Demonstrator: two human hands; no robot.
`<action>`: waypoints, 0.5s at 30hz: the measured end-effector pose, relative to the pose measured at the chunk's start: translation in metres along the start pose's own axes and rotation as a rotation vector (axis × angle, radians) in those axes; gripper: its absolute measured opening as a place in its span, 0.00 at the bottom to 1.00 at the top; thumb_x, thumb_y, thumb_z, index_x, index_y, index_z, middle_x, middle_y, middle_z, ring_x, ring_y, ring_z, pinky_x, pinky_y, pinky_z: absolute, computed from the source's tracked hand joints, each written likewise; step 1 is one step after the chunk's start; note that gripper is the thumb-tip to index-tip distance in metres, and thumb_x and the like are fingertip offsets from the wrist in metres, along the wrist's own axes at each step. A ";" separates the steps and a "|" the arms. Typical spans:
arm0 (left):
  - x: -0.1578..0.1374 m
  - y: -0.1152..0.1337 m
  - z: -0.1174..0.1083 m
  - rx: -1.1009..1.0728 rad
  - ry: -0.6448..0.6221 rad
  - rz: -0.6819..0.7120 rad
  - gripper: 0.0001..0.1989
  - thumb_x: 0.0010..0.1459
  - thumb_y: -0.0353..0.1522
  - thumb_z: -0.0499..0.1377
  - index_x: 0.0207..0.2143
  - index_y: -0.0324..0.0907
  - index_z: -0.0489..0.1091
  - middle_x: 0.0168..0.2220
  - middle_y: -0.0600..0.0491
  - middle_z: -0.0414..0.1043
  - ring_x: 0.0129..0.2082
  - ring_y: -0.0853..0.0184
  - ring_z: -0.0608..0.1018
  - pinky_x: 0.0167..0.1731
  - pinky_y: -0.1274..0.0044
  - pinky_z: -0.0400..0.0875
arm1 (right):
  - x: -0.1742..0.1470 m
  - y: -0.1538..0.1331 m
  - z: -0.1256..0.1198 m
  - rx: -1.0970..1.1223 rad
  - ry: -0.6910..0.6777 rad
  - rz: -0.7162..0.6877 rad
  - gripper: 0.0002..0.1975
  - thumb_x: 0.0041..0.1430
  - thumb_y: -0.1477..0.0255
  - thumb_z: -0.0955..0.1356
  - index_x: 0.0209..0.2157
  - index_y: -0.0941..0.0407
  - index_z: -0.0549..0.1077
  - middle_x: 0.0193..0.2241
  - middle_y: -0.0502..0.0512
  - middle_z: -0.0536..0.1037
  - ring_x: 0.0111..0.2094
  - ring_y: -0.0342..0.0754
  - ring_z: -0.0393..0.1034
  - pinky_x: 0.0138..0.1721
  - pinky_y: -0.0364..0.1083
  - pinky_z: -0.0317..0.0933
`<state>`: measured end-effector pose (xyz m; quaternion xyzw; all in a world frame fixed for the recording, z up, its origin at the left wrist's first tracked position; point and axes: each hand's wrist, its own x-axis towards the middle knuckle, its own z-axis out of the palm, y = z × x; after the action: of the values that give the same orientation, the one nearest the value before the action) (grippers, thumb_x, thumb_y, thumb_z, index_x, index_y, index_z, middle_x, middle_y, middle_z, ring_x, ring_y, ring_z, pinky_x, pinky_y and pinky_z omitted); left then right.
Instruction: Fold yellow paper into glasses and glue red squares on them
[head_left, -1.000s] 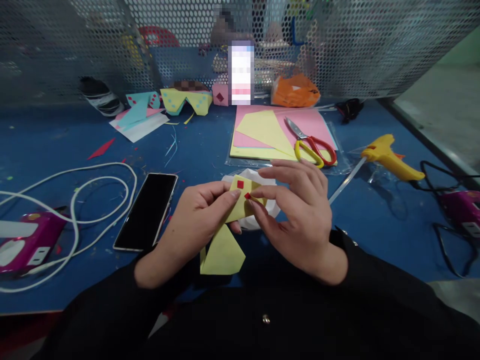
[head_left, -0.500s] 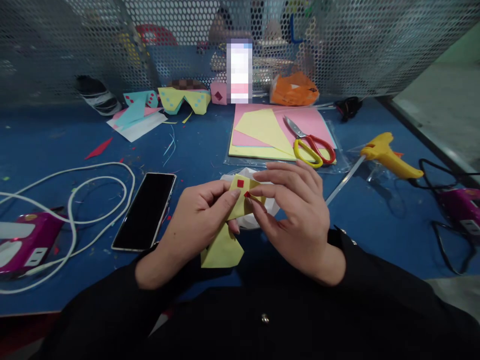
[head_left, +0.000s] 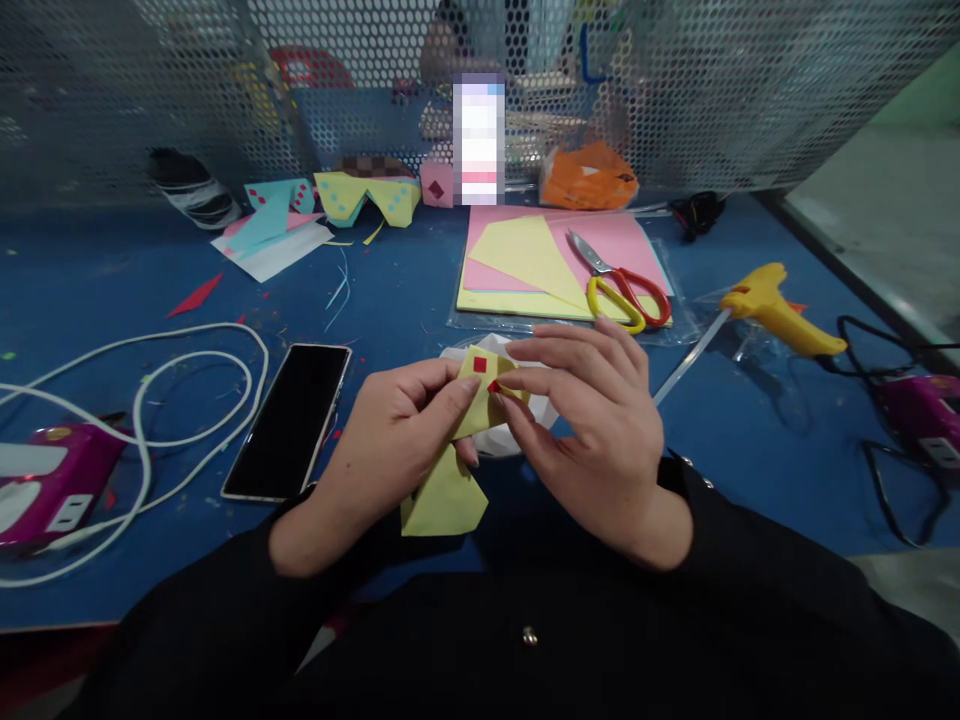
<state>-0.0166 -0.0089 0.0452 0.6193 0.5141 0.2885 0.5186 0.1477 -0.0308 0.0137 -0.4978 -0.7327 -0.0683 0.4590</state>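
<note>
My left hand (head_left: 397, 425) is closed on a folded yellow paper shape (head_left: 448, 495), its thumb pressing the front face. One red paper square (head_left: 480, 365) lies on the upper part of that yellow paper. A second small red paper piece (head_left: 493, 387) is pinched between the thumb and index finger of my right hand (head_left: 592, 430), right at the yellow surface; whether it is stuck there I cannot tell. The other right fingers stretch out above. Behind the hands sits a crumpled white thing (head_left: 544, 408), partly hidden by them.
Red-and-yellow scissors (head_left: 630, 298) lie on coloured paper sheets (head_left: 502, 270). A yellow glue gun (head_left: 780, 315) is at the right. A black-screened phone (head_left: 289, 420) and a white cable (head_left: 142, 400) lie at the left. Folded paper pieces (head_left: 367, 198) stand by the perforated metal screen (head_left: 375, 80).
Almost nothing differs. My right hand has shifted very slightly, with the red piece still at the same place on the yellow paper; the left hand keeps its hold.
</note>
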 end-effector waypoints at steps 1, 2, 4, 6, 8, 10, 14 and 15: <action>0.000 0.000 0.000 -0.002 -0.001 -0.001 0.14 0.62 0.38 0.56 0.27 0.41 0.72 0.17 0.57 0.72 0.16 0.72 0.71 0.18 0.83 0.66 | 0.000 0.000 0.000 0.001 0.001 -0.002 0.04 0.58 0.74 0.71 0.33 0.50 0.75 0.39 0.49 0.83 0.48 0.50 0.75 0.58 0.58 0.58; 0.000 0.000 0.000 -0.004 0.000 -0.003 0.14 0.62 0.38 0.56 0.27 0.41 0.72 0.17 0.57 0.72 0.16 0.72 0.71 0.18 0.83 0.66 | 0.000 0.000 0.000 0.002 0.002 -0.005 0.04 0.58 0.74 0.71 0.34 0.50 0.75 0.39 0.49 0.83 0.47 0.50 0.75 0.58 0.58 0.58; 0.000 0.000 0.000 -0.006 0.006 -0.009 0.14 0.62 0.38 0.56 0.27 0.41 0.72 0.16 0.57 0.72 0.16 0.72 0.71 0.17 0.83 0.65 | 0.000 0.000 0.000 0.000 0.002 -0.012 0.04 0.58 0.74 0.71 0.34 0.50 0.75 0.39 0.49 0.83 0.47 0.50 0.75 0.58 0.58 0.57; 0.001 0.000 0.000 -0.008 0.006 -0.011 0.14 0.63 0.38 0.56 0.27 0.41 0.72 0.16 0.57 0.71 0.15 0.72 0.71 0.17 0.84 0.65 | 0.000 0.001 0.000 0.001 0.000 -0.016 0.04 0.58 0.75 0.71 0.33 0.51 0.75 0.39 0.49 0.83 0.47 0.50 0.76 0.58 0.58 0.57; 0.001 0.000 0.000 -0.009 0.001 -0.011 0.14 0.63 0.38 0.57 0.27 0.41 0.72 0.16 0.57 0.72 0.15 0.72 0.71 0.17 0.84 0.65 | 0.000 0.001 0.000 0.005 -0.005 -0.019 0.03 0.59 0.75 0.71 0.33 0.51 0.75 0.39 0.50 0.83 0.47 0.50 0.76 0.58 0.58 0.57; 0.001 0.000 0.000 -0.011 -0.001 -0.010 0.14 0.63 0.38 0.57 0.27 0.40 0.72 0.17 0.57 0.72 0.15 0.73 0.71 0.17 0.84 0.66 | 0.000 0.002 0.000 0.010 -0.008 -0.024 0.04 0.59 0.75 0.70 0.33 0.51 0.75 0.39 0.49 0.83 0.47 0.50 0.75 0.58 0.58 0.57; 0.001 0.001 -0.001 -0.010 -0.001 -0.005 0.15 0.63 0.37 0.56 0.24 0.40 0.70 0.16 0.58 0.71 0.15 0.74 0.70 0.16 0.85 0.64 | 0.000 0.003 0.000 0.015 -0.014 -0.041 0.05 0.60 0.76 0.69 0.34 0.51 0.74 0.40 0.48 0.83 0.47 0.48 0.75 0.59 0.57 0.56; 0.001 0.001 -0.001 -0.010 -0.006 -0.006 0.16 0.63 0.37 0.56 0.23 0.41 0.70 0.16 0.57 0.71 0.15 0.74 0.70 0.16 0.85 0.64 | 0.000 0.003 0.000 0.017 -0.021 -0.044 0.05 0.60 0.76 0.69 0.34 0.50 0.74 0.40 0.47 0.83 0.47 0.48 0.75 0.59 0.58 0.56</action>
<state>-0.0169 -0.0075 0.0466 0.6160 0.5128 0.2877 0.5242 0.1501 -0.0294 0.0129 -0.4781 -0.7490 -0.0667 0.4538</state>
